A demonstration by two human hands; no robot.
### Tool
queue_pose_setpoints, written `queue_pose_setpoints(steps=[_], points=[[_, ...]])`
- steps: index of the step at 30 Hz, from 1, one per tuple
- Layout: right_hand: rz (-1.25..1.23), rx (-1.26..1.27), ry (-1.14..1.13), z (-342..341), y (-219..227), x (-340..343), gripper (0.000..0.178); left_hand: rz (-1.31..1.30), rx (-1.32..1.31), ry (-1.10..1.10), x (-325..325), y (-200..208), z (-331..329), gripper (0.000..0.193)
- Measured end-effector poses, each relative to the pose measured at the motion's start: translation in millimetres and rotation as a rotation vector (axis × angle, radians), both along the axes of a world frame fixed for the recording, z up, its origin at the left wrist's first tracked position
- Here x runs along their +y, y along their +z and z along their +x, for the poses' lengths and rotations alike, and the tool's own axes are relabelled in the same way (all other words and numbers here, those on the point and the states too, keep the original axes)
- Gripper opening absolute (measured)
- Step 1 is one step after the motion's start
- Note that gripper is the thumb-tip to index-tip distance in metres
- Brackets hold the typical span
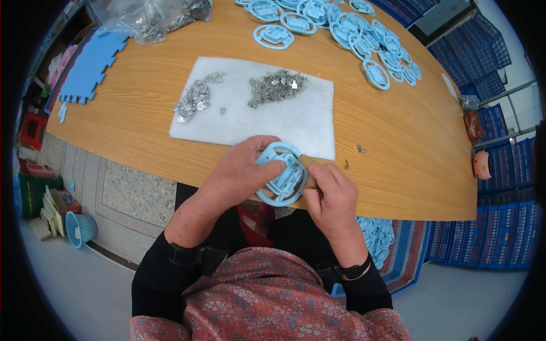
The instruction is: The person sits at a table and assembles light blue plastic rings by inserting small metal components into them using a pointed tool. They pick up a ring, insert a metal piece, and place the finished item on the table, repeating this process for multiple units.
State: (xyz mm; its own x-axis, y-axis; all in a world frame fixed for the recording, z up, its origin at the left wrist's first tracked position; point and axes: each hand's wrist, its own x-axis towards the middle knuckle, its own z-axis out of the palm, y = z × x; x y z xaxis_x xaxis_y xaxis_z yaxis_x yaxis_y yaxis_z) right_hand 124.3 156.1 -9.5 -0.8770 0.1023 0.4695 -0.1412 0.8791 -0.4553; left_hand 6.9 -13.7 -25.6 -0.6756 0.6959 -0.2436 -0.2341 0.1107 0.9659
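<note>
A round light blue plastic part (287,171), an oval ring with a molded frame inside, is held tilted at the table's near edge. My left hand (242,170) grips its left side, with the thumb lying over the inner frame. At the right rim, my right hand (333,193) is closed with its fingers curled against the ring; tan wrapping shows at its fingertips. Whether a small piece is pinched there is hidden. Beyond the hands, a white foam pad (244,131) bears a pile of small metal clips (276,88) and a looser metal pile (196,99).
Many similar blue parts (347,28) lie at the far side of the wooden table (409,148). A clear bag of metal pieces (153,20) stands far left, near a blue foam mat (94,65). More blue pieces (375,241) fill a container below the table at right.
</note>
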Motion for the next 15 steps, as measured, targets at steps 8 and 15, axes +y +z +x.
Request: queue_pose_setpoints(steps=[8,15], points=[[-0.051,-0.045,0.018,3.5,3.4,3.3,0.032,-0.001,-0.027,-0.015,-0.6,1.9,-0.4,0.050],[0.024,-0.089,0.014,4.2,9.3,-0.3,0.033,-0.037,-0.015,-0.002,-1.0,3.7,1.1,0.051]])
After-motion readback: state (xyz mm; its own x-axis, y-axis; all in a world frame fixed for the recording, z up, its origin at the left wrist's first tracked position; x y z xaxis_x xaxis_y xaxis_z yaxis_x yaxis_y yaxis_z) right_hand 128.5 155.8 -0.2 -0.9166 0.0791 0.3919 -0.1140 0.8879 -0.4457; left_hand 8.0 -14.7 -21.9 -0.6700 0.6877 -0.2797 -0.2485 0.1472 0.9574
